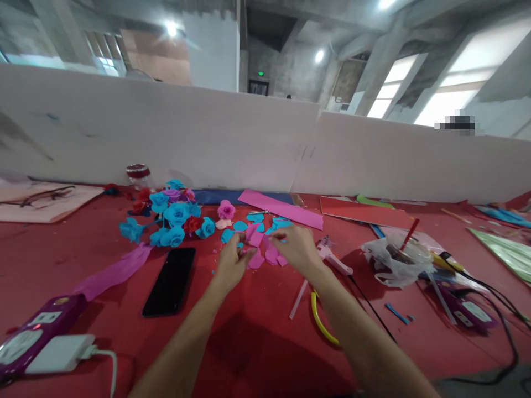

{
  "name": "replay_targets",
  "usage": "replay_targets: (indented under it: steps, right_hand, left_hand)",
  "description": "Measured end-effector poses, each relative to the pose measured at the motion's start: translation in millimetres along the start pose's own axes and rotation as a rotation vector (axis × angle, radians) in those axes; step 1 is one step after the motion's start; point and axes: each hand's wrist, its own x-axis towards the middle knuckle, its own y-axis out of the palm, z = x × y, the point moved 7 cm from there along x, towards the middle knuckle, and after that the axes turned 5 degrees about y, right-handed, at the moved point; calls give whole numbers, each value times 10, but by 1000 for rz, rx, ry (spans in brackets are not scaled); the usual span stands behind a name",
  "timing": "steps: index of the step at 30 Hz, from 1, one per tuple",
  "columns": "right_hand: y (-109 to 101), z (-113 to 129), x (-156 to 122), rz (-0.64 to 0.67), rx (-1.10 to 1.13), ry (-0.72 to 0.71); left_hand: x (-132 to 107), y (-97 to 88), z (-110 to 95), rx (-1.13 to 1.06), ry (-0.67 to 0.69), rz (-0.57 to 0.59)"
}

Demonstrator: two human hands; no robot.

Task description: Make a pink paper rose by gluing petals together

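My left hand (233,261) is just left of a small pile of cut pink crepe paper petals (256,260), its thumb and index finger apart with nothing visible between them. Over the right side of the pile, my right hand (295,246) has its fingertips pinched together at a pink petal (271,251). Blue paper petals (239,226) lie around and behind the pink ones. A finished pink paper flower (226,209) rests behind my left hand. Beside my right wrist is a pink glue gun (334,260).
At left are a bunch of paper flowers (176,214), a black phone (170,282) and a purple power strip (41,320). A pink paper strip (286,209) lies behind the petals. At right, a bagged cup (400,254) stands near cables. Under my right forearm is a yellow-handled tool (321,323).
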Motion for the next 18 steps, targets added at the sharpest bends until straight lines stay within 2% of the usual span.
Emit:
replay_targets:
  steps: [2, 4, 6, 8, 10, 12, 18]
  right_hand:
    - [-101, -252, -2, -153, 350, 127]
    - [-56, -462, -40, -250, 715, 233]
    - [107, -583, -95, -264, 1027, 339]
    - [280, -598, -154, -221, 1224, 423]
    - [379, -551, -202, -173, 1323, 456]
    - [389, -500, -228, -159, 1363, 446]
    - [271, -521, -264, -269, 1360, 466]
  left_hand:
    - [-11, -54, -69, -49, 14, -82]
    - [-27, -103, -124, -76, 41, -153]
    - [-40, -99, -173, -125, 82, -153]
    - [-52, -58, -223, -174, 141, -110]
    - [-68, -14, -243, -210, 176, -81]
    - [-82, 23, -204, -238, 159, -80]
    - [-109, 163, 25, -542, -14, -105]
